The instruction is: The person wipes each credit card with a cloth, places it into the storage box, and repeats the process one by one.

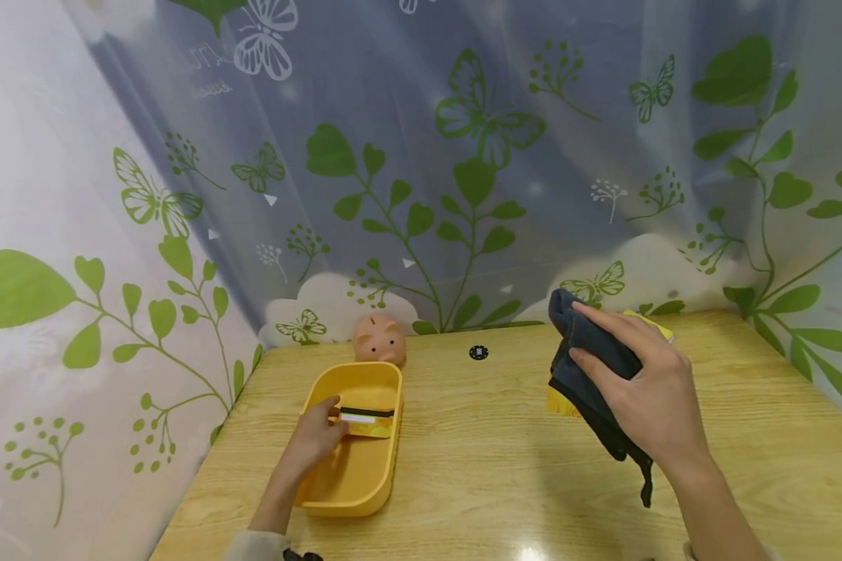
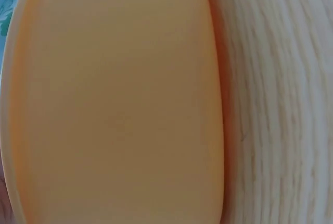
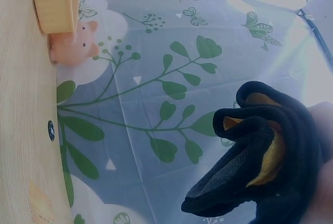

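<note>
At the left, my left hand (image 1: 317,433) reaches over the side of a yellow plastic bin (image 1: 342,510). Its thumb and fingers pinch the left end of a yellow card (image 1: 375,428) with a black stripe and a white strip, low inside the bin. The left wrist view shows mainly the bin's outer wall (image 2: 119,99); the card is hidden there. My right hand (image 1: 663,389) grips a folded dark grey cloth (image 1: 596,351) above the table, its black edge and loop hanging down. Yellow shows between the cloth's folds (image 3: 270,159) in the right wrist view.
A pink piggy bank (image 1: 379,340) stands behind the bin. Right of it lies a black poker chip (image 1: 479,352). On the wooden table (image 1: 477,452), a yellow card (image 1: 564,402) is partly covered by the cloth. Another yellow item (image 1: 652,326) shows behind the right hand. A leaf-printed curtain (image 1: 407,195) hangs behind.
</note>
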`<state>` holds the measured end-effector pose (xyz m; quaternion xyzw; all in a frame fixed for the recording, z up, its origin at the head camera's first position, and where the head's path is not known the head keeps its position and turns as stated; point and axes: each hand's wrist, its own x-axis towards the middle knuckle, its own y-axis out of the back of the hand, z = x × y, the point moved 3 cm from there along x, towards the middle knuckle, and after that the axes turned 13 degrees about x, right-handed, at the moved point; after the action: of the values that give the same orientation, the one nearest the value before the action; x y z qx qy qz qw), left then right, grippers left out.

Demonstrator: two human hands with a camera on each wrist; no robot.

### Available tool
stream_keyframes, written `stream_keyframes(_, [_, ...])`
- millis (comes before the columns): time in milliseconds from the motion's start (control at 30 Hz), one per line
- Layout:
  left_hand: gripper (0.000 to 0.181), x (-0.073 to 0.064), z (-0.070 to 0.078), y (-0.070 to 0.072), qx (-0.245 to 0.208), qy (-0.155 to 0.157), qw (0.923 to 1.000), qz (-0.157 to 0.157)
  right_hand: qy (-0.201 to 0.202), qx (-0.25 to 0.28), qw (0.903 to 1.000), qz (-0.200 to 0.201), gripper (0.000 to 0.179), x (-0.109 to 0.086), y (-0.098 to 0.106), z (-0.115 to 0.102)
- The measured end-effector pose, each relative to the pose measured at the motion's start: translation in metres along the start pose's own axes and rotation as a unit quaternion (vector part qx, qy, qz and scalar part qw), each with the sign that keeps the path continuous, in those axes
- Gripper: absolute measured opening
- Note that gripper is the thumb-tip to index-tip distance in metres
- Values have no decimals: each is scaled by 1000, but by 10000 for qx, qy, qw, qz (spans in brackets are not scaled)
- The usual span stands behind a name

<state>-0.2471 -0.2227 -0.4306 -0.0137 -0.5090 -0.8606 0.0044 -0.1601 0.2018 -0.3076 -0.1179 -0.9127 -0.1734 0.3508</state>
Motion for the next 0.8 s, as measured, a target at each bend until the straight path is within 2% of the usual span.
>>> stream_keyframes(67, [55, 0, 1, 1, 108, -64, 9999, 54, -26, -16, 10000, -6, 65, 0, 0, 0])
stream_keyframes(400, [51, -2, 3, 2, -232, -90, 9997, 51, 15, 47, 10000, 26, 64, 0, 0, -1])
stream_keyframes(633, [43, -3, 2, 4, -149, -125, 9997, 132, 19, 36, 10000, 21, 65, 0, 0, 0])
stream_keyframes(800, [42, -4, 7, 5, -256, -237, 9991, 227, 29, 38, 10000, 9, 64, 1, 1, 0])
